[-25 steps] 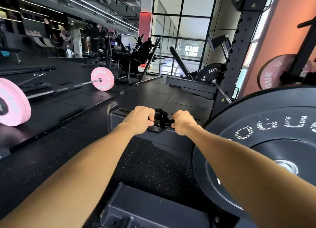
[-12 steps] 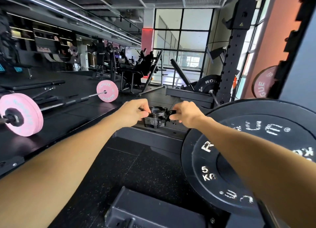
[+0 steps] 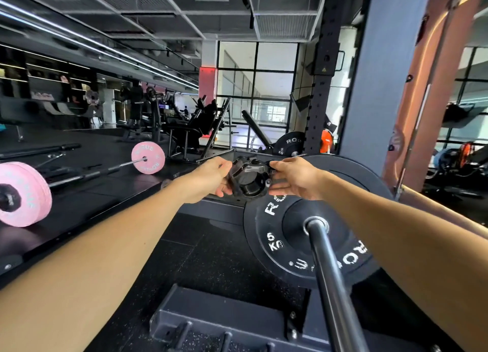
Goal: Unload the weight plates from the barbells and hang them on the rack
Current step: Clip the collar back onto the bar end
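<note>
A: What room is seen round the bar?

B: The black 5 kg plate (image 3: 303, 235) is seen on the steel sleeve (image 3: 327, 269), w/ bare sleeve running toward the camera. Open dark floor (image 3: 206, 259) is seen to its left; the rack upright (image 3: 320, 93) and a grey column (image 3: 380, 69) are close behind and to the right. A pink-plated barbell (image 3: 87, 176) is laid well apart on the platform at left.

A: And the collar vs. the fingers?

B: The black clamp collar (image 3: 249, 178) is held off the bar, above and beyond the plate's top edge (bore facing the camera). It's gripped by the left hand (image 3: 211, 178) on its left side; its lever end is pinched by the right hand (image 3: 293, 178).
</note>
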Demonstrator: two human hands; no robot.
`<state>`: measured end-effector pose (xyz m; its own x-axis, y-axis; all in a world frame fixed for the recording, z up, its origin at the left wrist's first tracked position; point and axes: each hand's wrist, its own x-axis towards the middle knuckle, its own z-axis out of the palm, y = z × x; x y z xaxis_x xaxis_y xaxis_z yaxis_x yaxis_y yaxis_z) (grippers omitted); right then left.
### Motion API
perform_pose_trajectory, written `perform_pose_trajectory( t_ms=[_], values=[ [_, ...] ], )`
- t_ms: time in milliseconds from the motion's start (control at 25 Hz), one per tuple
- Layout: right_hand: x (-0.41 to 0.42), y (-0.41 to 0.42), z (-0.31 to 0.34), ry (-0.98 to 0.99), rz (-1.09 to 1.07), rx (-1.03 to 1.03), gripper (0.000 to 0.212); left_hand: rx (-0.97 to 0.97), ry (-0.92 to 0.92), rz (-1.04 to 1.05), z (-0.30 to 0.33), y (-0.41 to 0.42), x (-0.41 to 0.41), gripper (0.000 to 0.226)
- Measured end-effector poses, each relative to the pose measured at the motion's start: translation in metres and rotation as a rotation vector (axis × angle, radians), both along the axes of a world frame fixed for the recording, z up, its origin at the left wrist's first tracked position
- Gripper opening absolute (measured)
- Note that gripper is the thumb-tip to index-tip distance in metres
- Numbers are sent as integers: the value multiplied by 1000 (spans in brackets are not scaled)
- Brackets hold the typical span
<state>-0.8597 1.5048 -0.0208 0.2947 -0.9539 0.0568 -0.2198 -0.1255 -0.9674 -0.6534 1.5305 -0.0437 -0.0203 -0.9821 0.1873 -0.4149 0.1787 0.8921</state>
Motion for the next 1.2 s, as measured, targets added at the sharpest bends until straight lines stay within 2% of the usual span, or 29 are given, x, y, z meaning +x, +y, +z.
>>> perform_pose_trajectory(
  t_ms=[120, 320, 440, 640, 840, 1200],
  values=[
    [-18, 56, 0, 25, -89, -38, 31, 72, 144, 13, -2, 46, -29, 30],
    [-54, 151, -14, 92, -207, 0, 36, 221, 342, -30, -22, 124, -72, 37],
    [-71, 196, -28, 118, -277, 51, 34, 308, 313, -106, -34, 153, -94, 52],
    [-103, 249, -58, 179, -387, 123, 35, 369, 229, -163, -57, 208, -131, 38],
    [-120, 276, -87, 234, -405, 203, 38, 420, 189, -168, -82, 245, -150, 17],
    [-127, 287, -136, 108, -413, 230, 35, 370, 140, -68, -121, 247, -166, 22]
  ],
)
